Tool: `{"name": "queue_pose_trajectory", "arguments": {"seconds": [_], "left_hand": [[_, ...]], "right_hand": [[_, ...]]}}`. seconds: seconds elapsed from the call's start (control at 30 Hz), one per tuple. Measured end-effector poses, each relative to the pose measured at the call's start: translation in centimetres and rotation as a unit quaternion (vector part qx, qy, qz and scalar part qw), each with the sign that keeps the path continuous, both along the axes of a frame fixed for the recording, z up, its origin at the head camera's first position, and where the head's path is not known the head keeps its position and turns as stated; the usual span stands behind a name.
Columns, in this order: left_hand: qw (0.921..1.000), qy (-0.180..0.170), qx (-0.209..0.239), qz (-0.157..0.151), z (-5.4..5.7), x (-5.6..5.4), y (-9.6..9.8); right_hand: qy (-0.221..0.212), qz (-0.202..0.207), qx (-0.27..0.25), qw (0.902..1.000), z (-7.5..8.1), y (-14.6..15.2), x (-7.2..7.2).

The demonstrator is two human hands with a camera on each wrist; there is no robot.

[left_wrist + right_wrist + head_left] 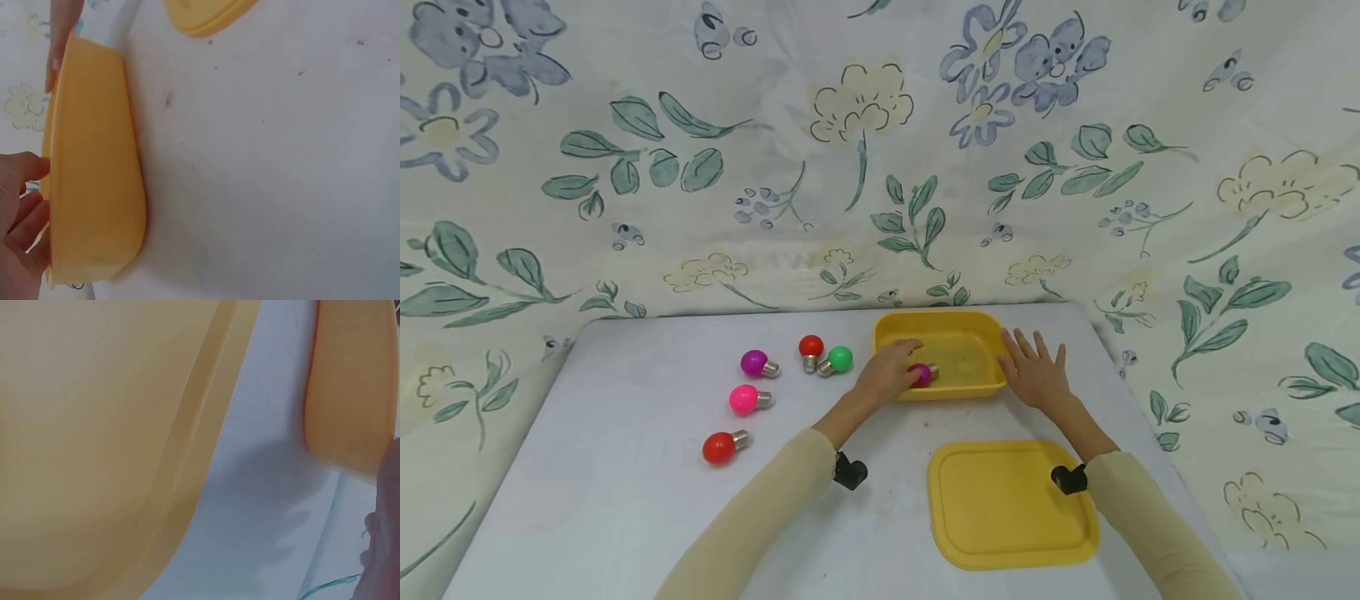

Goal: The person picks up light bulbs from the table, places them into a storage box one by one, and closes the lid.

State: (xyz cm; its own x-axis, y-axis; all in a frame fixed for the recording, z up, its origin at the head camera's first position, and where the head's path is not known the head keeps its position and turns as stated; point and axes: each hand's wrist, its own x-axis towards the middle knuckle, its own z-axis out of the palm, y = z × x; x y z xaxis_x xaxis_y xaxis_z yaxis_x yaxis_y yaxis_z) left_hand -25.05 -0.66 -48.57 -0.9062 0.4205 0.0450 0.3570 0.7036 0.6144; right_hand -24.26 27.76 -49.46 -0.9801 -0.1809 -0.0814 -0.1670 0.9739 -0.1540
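Note:
A yellow plastic box [955,389] stands at the back of the white table, with a purple light bulb [922,375] inside near its front left corner. My left hand [887,372] reaches over the box's left side, its thumb right at the bulb and its fingers spread apart from it. In the left wrist view, the fingers [28,228] hang over the rim and the bulb is hidden behind the wall. At the right end of the box, my right hand [1037,371] has its fingers spread, touching the rim and holding nothing.
A yellow lid [1013,504] lies flat in front of the box, under the right wrist. Left of the box lie several bulbs: red [811,347], green [840,359], purple [754,363], pink [744,400] and another red one [719,448]. Floral cloth [790,242] hangs behind the table.

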Motion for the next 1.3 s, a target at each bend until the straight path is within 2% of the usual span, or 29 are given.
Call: {"name": "queue_pose_trajectory", "arguments": {"seconds": [0.23, 0.43, 0.53, 0.7, 0.83, 0.97, 1.1, 1.3], "left_hand": [[0.9957, 0.004, 0.091, -0.016, 0.5, 1.2, -1.6], [0.9899, -0.010, 0.140, -0.021, 1.4, 2.8, -3.5], [0.9868, -0.007, 0.159, -0.028, 1.9, 3.5, -4.6], [0.9875, 0.004, 0.153, -0.039, 2.6, 4.4, -6.8], [0.9906, 0.003, 0.133, -0.031, 3.3, 5.4, -8.8], [0.9935, 0.007, 0.113, -0.014, 3.7, 6.4, -11.0], [0.9951, 0.013, 0.098, 0.002, 3.6, 7.2, -13.3], [0.9957, 0.002, 0.086, 0.036, 3.6, 8.5, -17.1]], "right_hand": [[0.005, 0.000, -0.007, 1.0000, -0.1, 0.2, 0.0], [0.002, 0.000, -0.005, 1.0000, -0.2, 0.4, -0.1], [0.005, 0.001, 0.000, 1.0000, -0.4, 0.4, -0.2], [0.009, 0.001, 0.001, 1.0000, -0.6, 0.4, -0.2], [0.008, 0.002, 0.000, 1.0000, -0.7, 0.3, -0.2], [0.007, 0.000, 0.001, 1.0000, -0.8, 0.3, -0.3], [0.006, -0.003, 0.002, 1.0000, -0.8, 0.3, -0.3], [0.009, -0.003, 0.006, 0.9999, -0.9, 0.4, -0.3]]}}
